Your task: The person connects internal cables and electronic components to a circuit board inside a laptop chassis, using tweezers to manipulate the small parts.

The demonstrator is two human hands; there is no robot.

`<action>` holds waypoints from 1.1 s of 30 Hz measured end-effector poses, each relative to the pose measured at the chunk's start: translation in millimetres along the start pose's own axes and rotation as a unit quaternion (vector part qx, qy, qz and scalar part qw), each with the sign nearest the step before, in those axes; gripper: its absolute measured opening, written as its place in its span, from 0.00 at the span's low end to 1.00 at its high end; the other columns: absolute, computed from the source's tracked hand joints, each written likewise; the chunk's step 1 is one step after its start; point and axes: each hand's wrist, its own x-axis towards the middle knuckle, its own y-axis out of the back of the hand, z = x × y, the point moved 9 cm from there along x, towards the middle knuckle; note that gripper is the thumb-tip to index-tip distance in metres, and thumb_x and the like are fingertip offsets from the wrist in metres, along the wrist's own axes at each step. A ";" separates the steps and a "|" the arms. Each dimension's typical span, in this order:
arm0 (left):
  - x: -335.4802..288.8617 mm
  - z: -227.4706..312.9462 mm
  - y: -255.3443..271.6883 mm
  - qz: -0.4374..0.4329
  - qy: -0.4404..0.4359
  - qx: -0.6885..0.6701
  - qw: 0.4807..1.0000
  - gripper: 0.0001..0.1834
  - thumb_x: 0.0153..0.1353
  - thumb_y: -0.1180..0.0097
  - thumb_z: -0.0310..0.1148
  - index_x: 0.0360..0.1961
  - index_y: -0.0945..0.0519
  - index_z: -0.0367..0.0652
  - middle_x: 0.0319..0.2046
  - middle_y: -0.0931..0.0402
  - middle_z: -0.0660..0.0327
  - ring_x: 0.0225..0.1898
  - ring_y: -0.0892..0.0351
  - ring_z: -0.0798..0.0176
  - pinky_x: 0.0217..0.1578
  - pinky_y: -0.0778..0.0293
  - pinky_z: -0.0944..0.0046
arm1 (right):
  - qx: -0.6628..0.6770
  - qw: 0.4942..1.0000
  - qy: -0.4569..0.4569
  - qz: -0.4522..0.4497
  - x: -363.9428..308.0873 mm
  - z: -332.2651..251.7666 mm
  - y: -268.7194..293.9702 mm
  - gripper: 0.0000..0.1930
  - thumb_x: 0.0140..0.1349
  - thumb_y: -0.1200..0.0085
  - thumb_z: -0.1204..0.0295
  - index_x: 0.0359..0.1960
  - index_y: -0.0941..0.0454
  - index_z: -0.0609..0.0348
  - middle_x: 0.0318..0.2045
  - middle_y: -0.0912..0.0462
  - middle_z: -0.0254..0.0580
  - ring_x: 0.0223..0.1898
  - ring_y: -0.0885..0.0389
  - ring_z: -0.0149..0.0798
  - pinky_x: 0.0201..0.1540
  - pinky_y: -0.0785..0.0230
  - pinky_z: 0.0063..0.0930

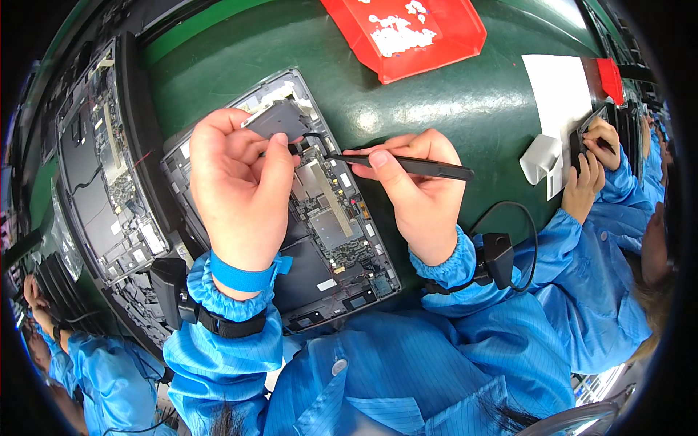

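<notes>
My left hand (243,192) is closed around a flat dark grey part (280,118), pinching it between thumb and fingers above an opened tablet-like device (294,280). A short black cable (314,135) shows at the part's right edge. In my right hand (430,200) are black tweezers (436,170), held nearly level, with their tips pointing left toward the upper part of the device's circuit board (331,225). Whether the tips touch the cable or the board is too small to tell. My left hand covers the device's upper left area.
A red tray (367,62) with small white pieces lies at the top on the green table (465,116). At the left, a second opened device (94,196) rests by a black rail. On the right are a white sheet (556,87) and a co-worker's hands (585,174).
</notes>
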 end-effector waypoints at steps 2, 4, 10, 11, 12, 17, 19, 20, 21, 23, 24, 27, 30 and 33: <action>0.0 0.2 0.5 0.002 0.000 0.013 1.000 0.17 0.52 0.54 0.13 0.43 0.40 0.35 0.26 0.30 0.58 0.28 0.27 0.71 0.28 0.28 0.75 | 0.003 1.000 -0.005 -0.002 0.3 1.4 -0.1 0.06 0.52 0.45 0.81 0.23 0.30 0.65 0.24 0.25 0.40 0.26 0.25 0.26 0.27 0.34 0.16; 0.5 -0.3 0.3 0.002 -0.001 0.012 1.000 0.18 0.51 0.53 0.13 0.43 0.40 0.35 0.26 0.31 0.59 0.28 0.27 0.71 0.28 0.28 0.75 | -0.006 1.000 -0.008 -0.003 0.9 0.9 0.4 0.06 0.52 0.45 0.81 0.23 0.31 0.65 0.24 0.25 0.41 0.25 0.26 0.26 0.27 0.34 0.16; 0.0 7.6 6.3 0.039 -0.050 0.047 0.997 0.23 0.50 0.51 0.13 0.47 0.41 0.38 0.27 0.32 0.60 0.27 0.28 0.72 0.24 0.30 0.77 | -0.036 0.999 0.005 -0.011 -1.5 -0.8 -2.1 0.06 0.52 0.45 0.81 0.23 0.31 0.65 0.25 0.24 0.41 0.26 0.26 0.25 0.28 0.35 0.17; -0.3 12.5 9.0 0.052 -0.080 0.086 0.992 0.26 0.49 0.51 0.13 0.49 0.41 0.39 0.26 0.32 0.60 0.26 0.29 0.73 0.22 0.31 0.78 | -0.050 0.998 0.020 -0.013 -2.2 -2.8 -3.1 0.06 0.52 0.45 0.81 0.23 0.31 0.65 0.25 0.24 0.41 0.27 0.27 0.25 0.28 0.35 0.18; 0.3 11.8 9.9 0.052 -0.080 0.086 0.992 0.26 0.49 0.51 0.13 0.49 0.41 0.39 0.26 0.32 0.60 0.26 0.29 0.73 0.22 0.31 0.78 | -0.050 0.998 0.020 -0.013 -2.9 -1.6 -3.6 0.06 0.52 0.45 0.81 0.23 0.31 0.65 0.25 0.24 0.41 0.27 0.27 0.25 0.28 0.35 0.18; 2.5 10.1 3.2 0.004 -0.108 0.172 0.979 0.20 0.48 0.50 0.15 0.45 0.32 0.39 0.27 0.31 0.63 0.23 0.32 0.75 0.19 0.34 0.77 | -0.067 0.994 0.083 -0.013 -7.2 -8.5 -5.8 0.06 0.50 0.46 0.83 0.23 0.31 0.66 0.26 0.24 0.43 0.28 0.26 0.27 0.29 0.34 0.20; 2.8 12.3 4.0 0.021 -0.120 0.178 0.976 0.12 0.48 0.49 0.16 0.35 0.25 0.38 0.25 0.32 0.63 0.21 0.33 0.75 0.19 0.35 0.77 | -0.060 0.994 0.086 -0.012 -7.7 -6.4 -6.2 0.06 0.50 0.46 0.83 0.23 0.31 0.66 0.26 0.24 0.44 0.29 0.24 0.29 0.30 0.33 0.21; 3.0 11.8 2.9 0.006 -0.127 0.215 0.968 0.10 0.47 0.48 0.17 0.32 0.24 0.38 0.24 0.32 0.63 0.19 0.34 0.74 0.19 0.36 0.76 | -0.058 0.994 0.094 -0.012 -8.0 -7.7 -6.7 0.06 0.49 0.46 0.84 0.22 0.31 0.67 0.25 0.24 0.44 0.29 0.23 0.32 0.31 0.32 0.21; 2.3 12.7 1.3 -0.009 -0.133 0.252 0.958 0.08 0.46 0.48 0.17 0.29 0.23 0.38 0.23 0.33 0.63 0.18 0.35 0.74 0.18 0.36 0.76 | -0.056 0.993 0.102 -0.012 -8.5 -9.7 -8.2 0.06 0.48 0.45 0.84 0.22 0.31 0.67 0.25 0.24 0.45 0.30 0.22 0.34 0.31 0.32 0.22; 1.9 14.6 1.1 -0.012 -0.117 0.262 0.958 0.07 0.44 0.46 0.18 0.27 0.23 0.38 0.22 0.33 0.63 0.18 0.36 0.74 0.18 0.37 0.75 | -0.068 0.990 0.119 -0.019 -8.6 -13.7 -11.8 0.06 0.48 0.45 0.84 0.21 0.30 0.67 0.24 0.25 0.45 0.30 0.21 0.36 0.31 0.31 0.23; 2.7 12.8 -0.6 -0.018 -0.101 0.269 0.958 0.07 0.43 0.44 0.19 0.26 0.23 0.38 0.22 0.33 0.63 0.17 0.36 0.73 0.17 0.38 0.75 | -0.083 0.987 0.136 -0.024 -8.6 -16.5 -12.7 0.06 0.47 0.45 0.85 0.21 0.30 0.66 0.24 0.25 0.46 0.31 0.21 0.38 0.31 0.30 0.25; 2.2 15.7 -4.2 -0.022 -0.101 0.318 0.942 0.09 0.40 0.41 0.21 0.27 0.23 0.39 0.22 0.33 0.63 0.16 0.38 0.73 0.16 0.39 0.74 | -0.110 0.978 0.173 -0.033 -10.4 -19.9 -13.7 0.07 0.45 0.44 0.86 0.20 0.31 0.66 0.22 0.25 0.47 0.30 0.21 0.40 0.30 0.30 0.26; 0.1 15.6 -8.4 -0.046 -0.124 0.336 0.932 0.12 0.42 0.39 0.21 0.31 0.25 0.35 0.27 0.35 0.65 0.17 0.41 0.80 0.16 0.42 0.80 | -0.111 0.973 0.200 -0.030 -12.8 -20.3 -12.9 0.08 0.43 0.43 0.86 0.20 0.31 0.66 0.21 0.25 0.47 0.29 0.21 0.41 0.29 0.30 0.27; 0.0 18.1 -12.1 -0.054 -0.127 0.366 0.920 0.15 0.39 0.36 0.22 0.31 0.25 0.36 0.27 0.35 0.65 0.18 0.41 0.78 0.17 0.41 0.79 | -0.121 0.968 0.219 -0.032 -12.9 -23.6 -14.0 0.08 0.43 0.43 0.86 0.20 0.31 0.65 0.22 0.24 0.47 0.29 0.21 0.42 0.29 0.30 0.27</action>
